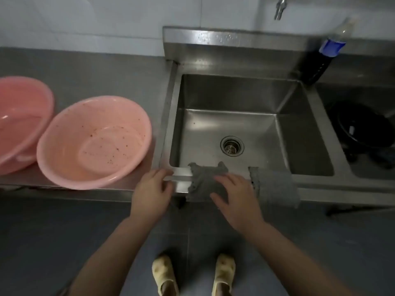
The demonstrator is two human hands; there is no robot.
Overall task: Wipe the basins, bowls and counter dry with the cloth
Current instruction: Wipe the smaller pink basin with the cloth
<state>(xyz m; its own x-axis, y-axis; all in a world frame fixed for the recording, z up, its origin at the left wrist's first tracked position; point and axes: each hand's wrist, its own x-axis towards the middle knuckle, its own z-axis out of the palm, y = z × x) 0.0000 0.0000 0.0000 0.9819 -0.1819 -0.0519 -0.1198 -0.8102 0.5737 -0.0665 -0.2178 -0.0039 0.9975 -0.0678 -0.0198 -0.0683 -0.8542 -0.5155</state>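
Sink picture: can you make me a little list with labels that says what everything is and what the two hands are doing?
place: stainless steel sink set in a grey counter
cloths: two grey knitted cloths, one under the right hand, one draped over the sink's front edge
left hand: rests on the sink's front rim, holds nothing
right hand: fingers flat on the cloth
basins: two pink plastic basins; the nearer has dark specks inside, the other is cut off at the left edge
tap: above the sink
bottle: blue label, at the sink's back right corner
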